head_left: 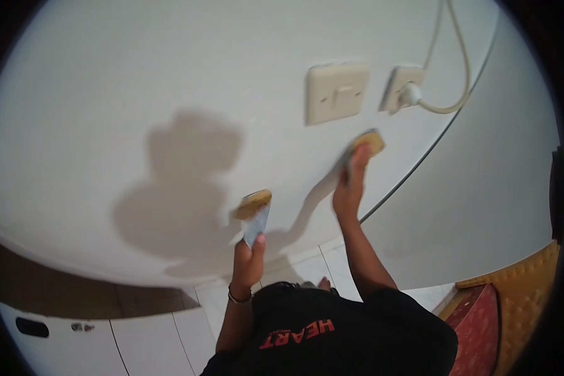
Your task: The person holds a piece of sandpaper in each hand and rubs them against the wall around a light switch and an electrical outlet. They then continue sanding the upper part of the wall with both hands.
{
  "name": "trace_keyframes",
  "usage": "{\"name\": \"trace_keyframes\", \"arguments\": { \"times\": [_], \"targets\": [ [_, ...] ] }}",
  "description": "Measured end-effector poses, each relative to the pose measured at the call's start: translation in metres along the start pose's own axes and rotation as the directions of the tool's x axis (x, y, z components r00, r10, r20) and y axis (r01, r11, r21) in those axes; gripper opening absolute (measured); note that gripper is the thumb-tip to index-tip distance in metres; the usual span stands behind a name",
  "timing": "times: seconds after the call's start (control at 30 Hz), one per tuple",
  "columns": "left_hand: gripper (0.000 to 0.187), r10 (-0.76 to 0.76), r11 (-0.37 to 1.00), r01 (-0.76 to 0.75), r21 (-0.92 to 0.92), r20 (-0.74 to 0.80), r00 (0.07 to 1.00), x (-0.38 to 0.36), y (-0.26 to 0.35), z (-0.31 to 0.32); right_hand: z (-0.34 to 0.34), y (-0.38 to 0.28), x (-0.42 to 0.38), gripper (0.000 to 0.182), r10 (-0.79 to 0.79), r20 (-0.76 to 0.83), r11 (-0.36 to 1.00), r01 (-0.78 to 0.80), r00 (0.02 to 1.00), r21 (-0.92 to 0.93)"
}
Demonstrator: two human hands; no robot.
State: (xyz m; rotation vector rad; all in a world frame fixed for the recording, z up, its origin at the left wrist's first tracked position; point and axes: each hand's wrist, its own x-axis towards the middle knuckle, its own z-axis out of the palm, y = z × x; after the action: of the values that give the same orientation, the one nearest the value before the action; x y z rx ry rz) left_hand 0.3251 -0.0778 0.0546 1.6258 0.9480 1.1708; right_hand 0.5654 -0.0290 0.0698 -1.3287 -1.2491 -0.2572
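Note:
My left hand (249, 266), with a bracelet at the wrist, is closed on the grey-blue blade of a scraper (257, 227). The scraper's tan, block-like end (253, 204) points up toward the white wall (276, 150). Higher and to the right, my right hand (352, 185) grips a second scraper (370, 143), whose tan part lies under my fingers, right at the wall surface. Its grey edge is partly hidden by the hand and blurred. Just above this hand are a cream light switch (338, 94) and a wall socket (404, 88).
A white plug (410, 94) sits in the socket, its cable (462, 69) looping up to the right. A dark line (420, 161) runs down the wall. White floor tiles (150, 338) lie below. At lower right are a red patterned item (476, 332) and tufted tan upholstery (529, 294).

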Motion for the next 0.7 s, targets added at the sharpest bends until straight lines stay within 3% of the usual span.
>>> {"name": "trace_keyframes", "arguments": {
  "times": [0.03, 0.07, 0.1, 0.13, 0.17, 0.2, 0.23, 0.27, 0.3, 0.33, 0.37, 0.4, 0.43, 0.47, 0.53, 0.7],
  "targets": [
    [0.039, -0.101, 0.987, 0.094, -0.132, -0.049, 0.994, -0.009, -0.001, 0.000, -0.001, -0.004, -0.003, 0.064, 0.005, 0.042, 1.000, -0.005, 0.999, -0.003],
    [0.039, -0.212, 0.948, 0.185, -0.258, -0.082, 0.974, -0.004, 0.009, 0.009, -0.008, -0.005, 0.005, 0.063, 0.124, 0.036, 0.988, -0.127, 0.992, 0.091],
    [0.038, -0.134, 0.966, 0.098, -0.238, -0.139, 0.981, -0.007, -0.002, 0.017, -0.012, -0.010, 0.002, 0.061, 0.243, 0.035, 0.953, -0.246, 0.969, 0.179],
    [0.038, -0.167, 0.962, 0.128, -0.242, -0.147, 0.975, -0.010, 0.007, 0.022, -0.019, -0.022, -0.008, 0.060, 0.256, 0.193, 0.920, -0.300, 0.947, 0.251],
    [0.039, -0.142, 0.921, 0.083, -0.381, -0.130, 0.981, -0.010, 0.019, 0.025, -0.028, -0.024, -0.020, 0.060, 0.269, 0.215, 0.916, -0.318, 0.939, 0.246],
    [0.041, -0.113, 0.854, 0.037, -0.520, -0.116, 0.987, -0.003, 0.015, 0.016, -0.018, -0.023, -0.042, 0.055, 0.397, 0.373, 0.787, -0.520, 0.838, 0.331],
    [0.043, -0.330, 0.678, 0.205, -0.706, -0.043, 0.943, 0.008, 0.021, 0.017, -0.018, -0.020, -0.056, 0.051, 0.484, 0.523, 0.608, -0.699, 0.702, 0.375],
    [0.043, -0.345, 0.673, 0.222, -0.706, -0.034, 0.938, 0.006, 0.018, 0.016, -0.020, -0.017, -0.070, 0.048, 0.522, 0.661, 0.393, -0.840, 0.540, 0.375],
    [0.043, -0.234, 0.758, 0.159, -0.633, -0.036, 0.972, 0.000, 0.010, 0.007, -0.017, -0.018, -0.086, 0.045, 0.510, 0.777, 0.161, -0.928, 0.369, 0.335],
    [0.043, -0.117, 0.829, 0.087, -0.553, -0.019, 0.993, -0.001, 0.007, 0.005, -0.019, -0.014, -0.094, 0.045, 0.529, 0.767, 0.155, -0.930, 0.363, 0.334],
    [0.043, -0.120, 0.825, 0.101, -0.556, 0.001, 0.993, 0.001, -0.002, 0.005, -0.022, -0.011, -0.099, 0.042, 0.481, 0.789, 0.024, -0.905, 0.383, 0.424],
    [0.043, -0.227, 0.799, 0.224, -0.558, 0.065, 0.972, 0.008, -0.010, 0.008, -0.027, -0.006, -0.100, 0.038, 0.429, 0.802, -0.108, -0.858, 0.415, 0.502],
    [0.043, -0.331, 0.761, 0.343, -0.551, 0.125, 0.935, 0.012, -0.019, 0.008, -0.032, -0.002, -0.101, 0.041, 0.436, 0.821, -0.171, -0.862, 0.368, 0.477],
    [0.043, -0.330, 0.759, 0.350, -0.549, 0.138, 0.934, 0.011, -0.025, 0.011, -0.036, 0.000, -0.102, 0.041, 0.446, 0.814, -0.170, -0.858, 0.371, 0.484],
    [0.041, -0.389, 0.724, 0.384, -0.573, 0.120, 0.913, 0.013, -0.027, 0.018, -0.042, -0.004, -0.098, 0.042, 0.343, 0.879, -0.382, -0.805, 0.332, 0.453],
    [0.039, -0.392, 0.644, 0.448, -0.620, 0.237, 0.889, 0.014, -0.022, 0.033, -0.040, 0.010, -0.108, 0.043, 0.295, 0.893, -0.397, -0.807, 0.339, 0.438]
  ]
}}
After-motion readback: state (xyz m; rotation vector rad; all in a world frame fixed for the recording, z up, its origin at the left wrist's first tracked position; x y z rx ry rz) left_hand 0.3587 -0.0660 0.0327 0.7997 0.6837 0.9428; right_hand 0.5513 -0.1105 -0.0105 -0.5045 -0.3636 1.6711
